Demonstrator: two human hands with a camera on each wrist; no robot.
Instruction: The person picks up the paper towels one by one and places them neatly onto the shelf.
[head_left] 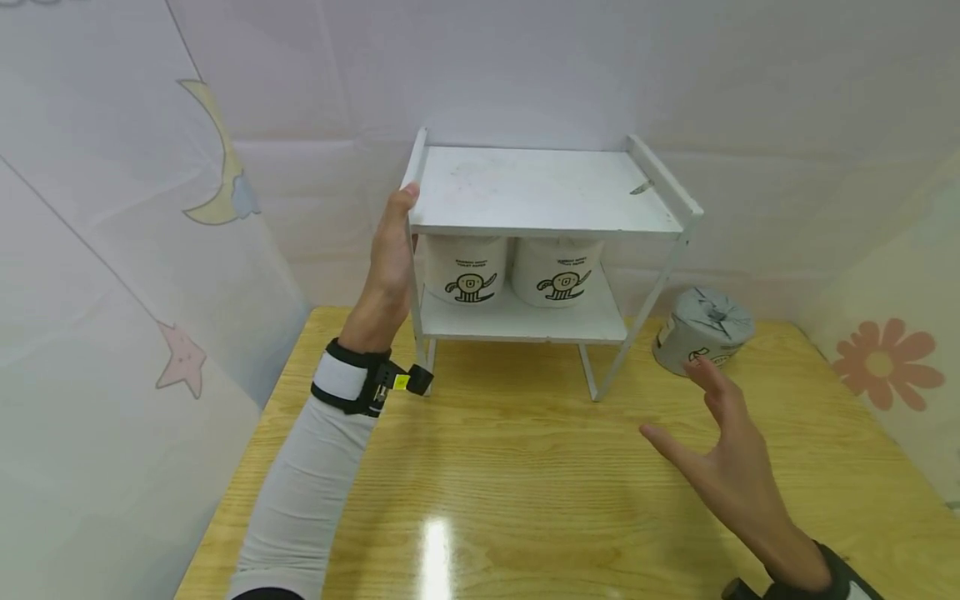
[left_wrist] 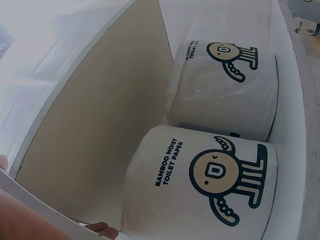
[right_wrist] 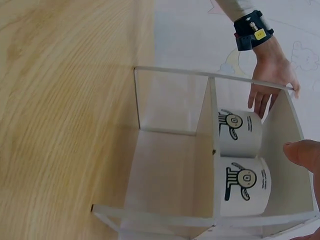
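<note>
A small white two-tier shelf [head_left: 555, 187] stands at the back of the table. My left hand [head_left: 390, 262] grips its left side frame; in the left wrist view, fingertips [left_wrist: 103, 230] show inside the frame. On the lower tier, two white toilet paper rolls [head_left: 467, 271] sit side by side with their printed fronts facing me. My right hand [head_left: 731, 462] is in the air at the front right, thumb and fingers spread apart, holding nothing. Beyond it, a grey-wrapped toilet roll [head_left: 708, 329] stands on the table to the right of the shelf, partly covered by my fingertips.
The wooden table [head_left: 480, 467] reaches back to a pale fabric backdrop [head_left: 517, 75], with more printed fabric on both sides. The shelf's thin legs [head_left: 592, 375] rest on the tabletop.
</note>
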